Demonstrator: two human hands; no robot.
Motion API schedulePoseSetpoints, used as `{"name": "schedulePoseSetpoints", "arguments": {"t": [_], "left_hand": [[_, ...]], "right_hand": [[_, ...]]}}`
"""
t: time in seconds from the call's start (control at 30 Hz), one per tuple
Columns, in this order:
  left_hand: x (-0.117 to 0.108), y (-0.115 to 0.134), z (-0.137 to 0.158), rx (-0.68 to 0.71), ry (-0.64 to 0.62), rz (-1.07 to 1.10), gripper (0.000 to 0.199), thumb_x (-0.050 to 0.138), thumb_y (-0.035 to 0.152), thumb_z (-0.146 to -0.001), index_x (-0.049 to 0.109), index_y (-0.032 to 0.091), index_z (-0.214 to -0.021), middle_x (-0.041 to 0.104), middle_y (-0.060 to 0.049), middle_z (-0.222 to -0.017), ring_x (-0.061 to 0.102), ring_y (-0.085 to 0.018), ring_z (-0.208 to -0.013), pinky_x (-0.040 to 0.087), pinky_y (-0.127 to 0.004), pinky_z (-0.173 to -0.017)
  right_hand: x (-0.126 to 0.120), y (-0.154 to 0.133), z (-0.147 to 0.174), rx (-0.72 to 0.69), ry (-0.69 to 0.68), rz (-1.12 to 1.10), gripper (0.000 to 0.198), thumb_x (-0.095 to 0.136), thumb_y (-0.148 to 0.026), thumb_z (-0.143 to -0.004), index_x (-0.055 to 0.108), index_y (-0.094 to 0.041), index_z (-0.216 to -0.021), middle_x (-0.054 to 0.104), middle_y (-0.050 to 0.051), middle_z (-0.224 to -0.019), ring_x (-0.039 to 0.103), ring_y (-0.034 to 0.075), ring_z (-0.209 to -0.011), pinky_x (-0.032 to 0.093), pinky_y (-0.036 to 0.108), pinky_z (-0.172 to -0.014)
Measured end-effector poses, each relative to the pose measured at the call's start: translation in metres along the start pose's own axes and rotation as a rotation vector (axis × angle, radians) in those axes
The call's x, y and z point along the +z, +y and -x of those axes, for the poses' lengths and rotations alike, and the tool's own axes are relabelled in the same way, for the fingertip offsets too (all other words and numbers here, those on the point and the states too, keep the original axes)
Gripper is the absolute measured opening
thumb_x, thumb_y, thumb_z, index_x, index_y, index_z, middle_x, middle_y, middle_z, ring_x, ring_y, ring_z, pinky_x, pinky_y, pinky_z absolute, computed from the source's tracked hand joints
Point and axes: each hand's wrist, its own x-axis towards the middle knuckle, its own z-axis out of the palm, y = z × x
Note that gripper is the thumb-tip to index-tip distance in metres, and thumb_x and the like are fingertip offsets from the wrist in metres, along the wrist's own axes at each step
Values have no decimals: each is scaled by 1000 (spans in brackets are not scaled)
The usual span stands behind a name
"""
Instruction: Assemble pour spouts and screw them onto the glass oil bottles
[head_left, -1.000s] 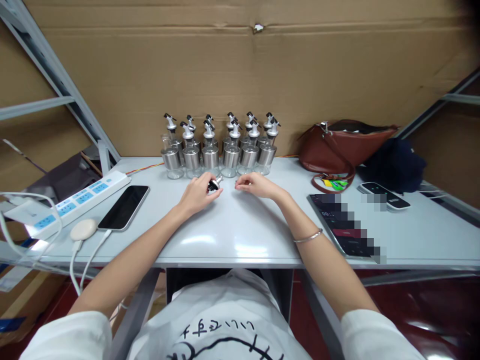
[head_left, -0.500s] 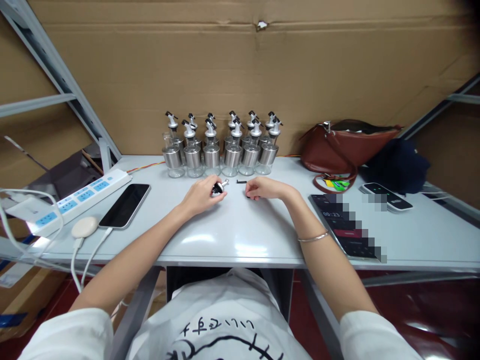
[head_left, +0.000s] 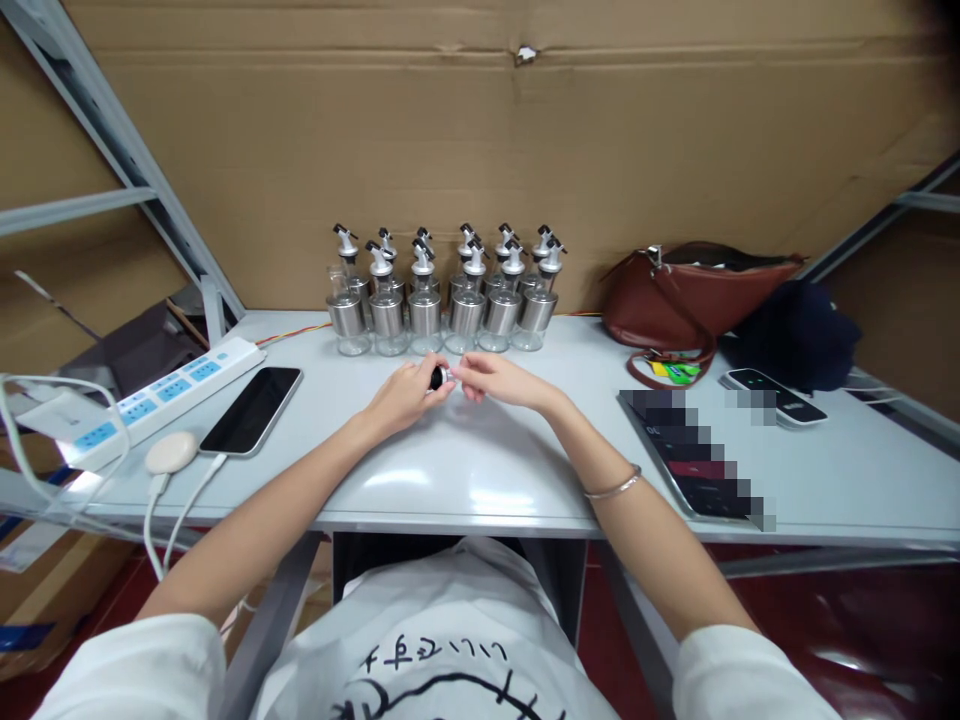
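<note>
My left hand [head_left: 409, 393] is closed around a bottle pour spout [head_left: 437, 378], with its black stopper and silvery collar showing between thumb and fingers. Against the spout's tip, my right hand [head_left: 484, 380] has its fingers pinched together; what they hold is too small and covered to make out. Behind both hands stand several glass bottles with steel sleeves, in two rows. The front-left bottle [head_left: 347, 315] has a bare neck, while the others, such as a front-row bottle [head_left: 426, 312], carry silver-and-black pour spouts.
On the left lie a power strip [head_left: 169, 393], a phone [head_left: 251, 412] and a round white charger [head_left: 171, 453] with cables. To the right are a brown bag [head_left: 675, 300], a dark cap [head_left: 799, 335], a tablet [head_left: 667, 440] and a black-and-white device [head_left: 776, 393]. Cardboard [head_left: 300, 130] backs the table.
My right hand has moved left to meet the spout in my left hand. The small black piece that lay between the hands no longer shows. My left hand has barely shifted.
</note>
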Motion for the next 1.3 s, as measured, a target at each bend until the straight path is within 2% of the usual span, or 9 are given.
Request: {"name": "schedulePoseSetpoints", "arguments": {"t": [0.17,0.33,0.47,0.67,0.73,0.8,0.93,1.17,1.3], "left_hand": [[2,-5,2,30,61,-41,38,32,48,-95,54,18,-102,66,-7,-87,56,-20,-71,43,-32,-73],[-2,-7,0,37,129,-110,57,12,43,-98,58,19,-75,62,-5,-65,45,-17,-54,37,-35,-74],[-10,-9,-4,23,175,-146,59,15,42,-97,50,20,-56,57,-5,-55,40,-17,-50,33,-38,-73],[-16,-14,-12,-25,201,-105,56,20,41,-96,45,20,-51,56,-3,-53,38,-15,-51,33,-37,-76],[-15,-16,-15,-61,199,-71,55,20,40,-96,45,20,-52,55,-3,-54,39,-15,-52,34,-35,-75],[-15,-18,-17,-97,179,-25,55,20,40,-96,45,20,-52,52,-2,-52,41,-15,-52,34,-32,-70],[-15,-20,-20,-154,96,94,56,17,41,-95,42,19,-50,45,0,-48,44,-13,-51,34,-27,-59],[-20,-20,-22,-218,-36,233,57,12,48,-93,31,21,-46,36,2,-42,35,-11,-44,32,-25,-50],[-20,-21,-21,-215,-57,253,58,11,52,-92,30,21,-46,35,2,-41,32,-10,-42,31,-25,-47]], "right_hand": [[13,-3,-1,12,-76,-181,44,52,-61,-82,48,-18,-70,52,-3,-62,51,10,-58,44,24,-59],[24,-5,-1,-1,-179,-326,43,57,-58,-79,55,-16,-75,50,-4,-59,47,9,-55,38,24,-55],[35,-5,-4,-47,-87,-353,43,58,-59,-75,54,-16,-73,46,-5,-54,42,9,-52,33,24,-54],[44,-9,-7,-106,111,-232,38,53,-54,-81,51,-18,-71,41,-5,-54,36,10,-53,29,25,-57],[44,-11,-7,-111,185,-140,35,51,-52,-83,53,-18,-75,40,-5,-57,34,10,-54,26,25,-56],[44,-10,-6,-146,277,59,34,48,-50,-87,55,-18,-77,42,-4,-59,35,11,-55,25,25,-56],[41,-4,-7,-336,408,526,36,40,-43,-95,57,-17,-75,52,1,-63,41,13,-58,27,26,-59],[30,-2,-11,-647,468,1144,35,36,-31,-100,62,-14,-84,64,6,-71,48,18,-67,25,31,-63],[27,-5,-10,-674,468,1274,31,36,-27,-100,63,-15,-90,64,6,-70,48,18,-70,23,33,-66]]}}
